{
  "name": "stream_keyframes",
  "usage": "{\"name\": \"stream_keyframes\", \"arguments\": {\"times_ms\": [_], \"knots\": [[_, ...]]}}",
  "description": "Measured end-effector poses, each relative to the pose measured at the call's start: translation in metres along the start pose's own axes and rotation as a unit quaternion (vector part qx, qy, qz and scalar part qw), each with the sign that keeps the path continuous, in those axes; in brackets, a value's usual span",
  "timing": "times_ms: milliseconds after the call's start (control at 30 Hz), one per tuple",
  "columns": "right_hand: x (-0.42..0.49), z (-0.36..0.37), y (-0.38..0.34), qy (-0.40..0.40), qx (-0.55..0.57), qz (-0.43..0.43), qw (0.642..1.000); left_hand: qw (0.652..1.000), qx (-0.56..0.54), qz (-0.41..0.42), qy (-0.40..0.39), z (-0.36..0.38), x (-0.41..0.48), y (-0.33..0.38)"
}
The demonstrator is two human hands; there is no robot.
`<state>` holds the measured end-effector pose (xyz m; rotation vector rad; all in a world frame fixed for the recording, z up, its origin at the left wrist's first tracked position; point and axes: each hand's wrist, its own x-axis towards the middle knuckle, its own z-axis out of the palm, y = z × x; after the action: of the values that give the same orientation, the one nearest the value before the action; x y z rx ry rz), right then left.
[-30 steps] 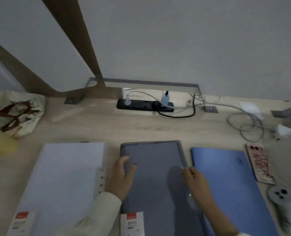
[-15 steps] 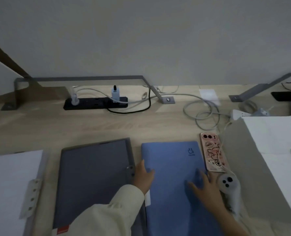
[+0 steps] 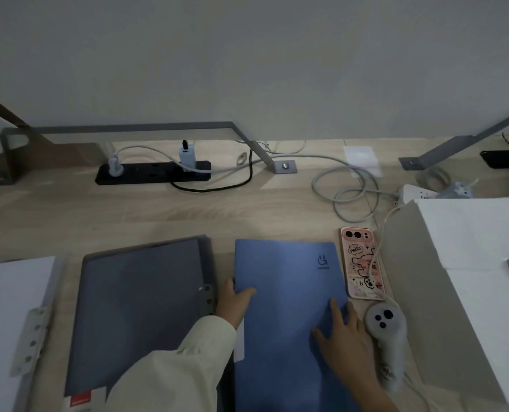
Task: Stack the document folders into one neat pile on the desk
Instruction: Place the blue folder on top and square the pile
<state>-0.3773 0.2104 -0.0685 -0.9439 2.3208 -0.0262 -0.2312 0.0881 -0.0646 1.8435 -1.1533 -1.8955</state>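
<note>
Three folders lie side by side on the wooden desk [image 3: 164, 209]. A blue folder [image 3: 286, 298] lies in the middle right, a dark grey folder [image 3: 140, 304] to its left, and a white folder [image 3: 6, 316] at the far left edge. My left hand [image 3: 232, 301] grips the blue folder's left edge, thumb on top and fingers hidden beneath. My right hand [image 3: 345, 334] lies flat on the blue folder near its right edge, fingers spread.
A pink phone [image 3: 362, 263] and a grey controller [image 3: 385, 331] lie just right of the blue folder. A large grey-and-white envelope [image 3: 467, 286] fills the right side. A black power strip [image 3: 152, 172] and loose cables [image 3: 351, 191] sit at the back.
Both hands left the grey folder and moved right onto the blue one. The view swung right. My left hand now curls around the blue folder's left edge.
</note>
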Motion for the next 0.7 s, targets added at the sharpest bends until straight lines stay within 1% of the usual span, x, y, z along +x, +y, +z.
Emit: {"name": "stream_keyframes", "arguments": {"times_ms": [67, 100, 200, 233, 300, 367, 433, 500, 567, 600, 700], "knots": [[0.001, 0.000, 0.000, 0.003, -0.002, -0.004, 1.000, 0.997, -0.061, 0.027, -0.044, -0.001, -0.004, -0.012], [0.001, 0.000, 0.001, 0.004, -0.001, -0.003, 1.000, 0.995, -0.080, 0.038, -0.050, -0.001, -0.006, -0.021], [0.000, 0.001, 0.004, 0.000, 0.011, -0.011, 1.000, 0.991, -0.112, 0.069, -0.033, 0.000, -0.015, -0.036], [0.001, 0.000, 0.005, 0.000, 0.027, -0.011, 1.000, 0.990, -0.115, 0.077, -0.029, 0.001, -0.017, -0.037], [0.003, -0.005, 0.006, -0.004, 0.094, -0.004, 0.996, 0.987, -0.119, 0.102, -0.030, 0.001, -0.023, -0.031], [0.006, -0.014, 0.005, -0.004, 0.187, 0.002, 0.982, 0.983, -0.129, 0.124, -0.038, -0.004, -0.029, -0.021], [0.007, -0.024, 0.000, -0.005, 0.291, 0.003, 0.957, 0.979, -0.132, 0.147, -0.040, -0.019, -0.034, -0.010], [0.006, -0.030, -0.007, -0.024, 0.369, 0.008, 0.929, 0.975, -0.138, 0.170, -0.036, -0.039, -0.038, -0.002], [-0.001, -0.032, -0.026, -0.052, 0.416, -0.010, 0.908, 0.973, -0.136, 0.187, -0.013, -0.067, -0.040, 0.005], [-0.004, -0.032, -0.033, -0.049, 0.426, -0.020, 0.903, 0.972, -0.128, 0.195, 0.002, -0.078, -0.040, 0.008], [-0.010, -0.013, -0.068, -0.047, 0.427, -0.046, 0.902, 0.972, -0.108, 0.197, 0.064, -0.122, -0.041, 0.006]]}}
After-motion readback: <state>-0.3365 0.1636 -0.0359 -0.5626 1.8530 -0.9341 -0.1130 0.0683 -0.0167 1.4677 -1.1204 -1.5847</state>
